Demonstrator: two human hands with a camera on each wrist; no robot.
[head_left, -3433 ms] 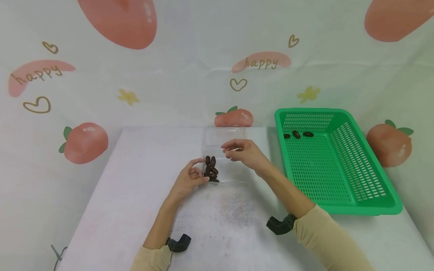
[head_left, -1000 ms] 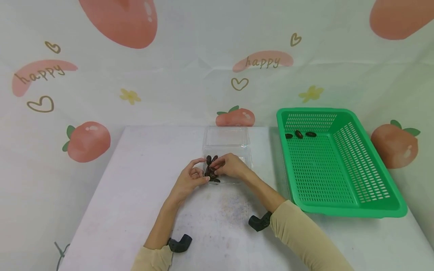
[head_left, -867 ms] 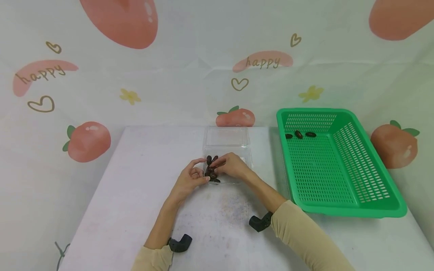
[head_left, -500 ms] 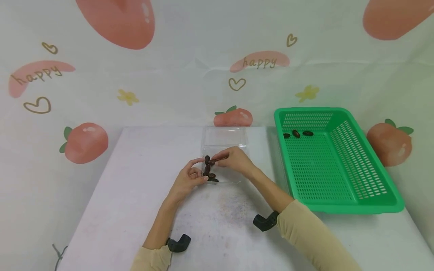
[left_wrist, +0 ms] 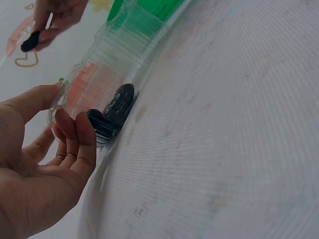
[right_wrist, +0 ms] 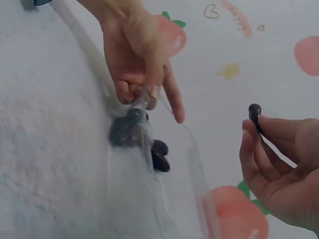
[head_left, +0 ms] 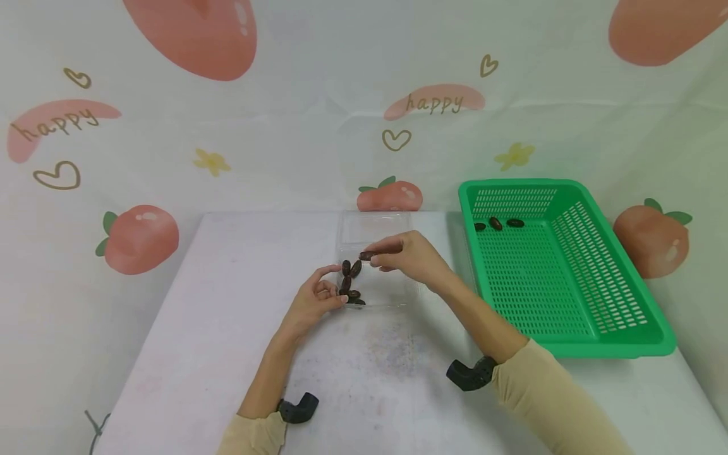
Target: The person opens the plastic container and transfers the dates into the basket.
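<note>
A clear plastic box with its hinged lid folded back lies on the table. Several dark brown dates lie along its left side. My left hand holds the box's left edge between thumb and fingers; the left wrist view shows those fingertips on the rim. Above the box, my right hand pinches one date between thumb and fingertips. That date stands clear of the others in the right wrist view.
To the right stands a green mesh basket with 3 dates at its back left. A patterned cloth hangs behind the white table. A black wrist device sits on each forearm.
My right hand has reached down among the dates in the box, then risen up and right with one date in its fingertips. The left hand has kept its place on the box.
</note>
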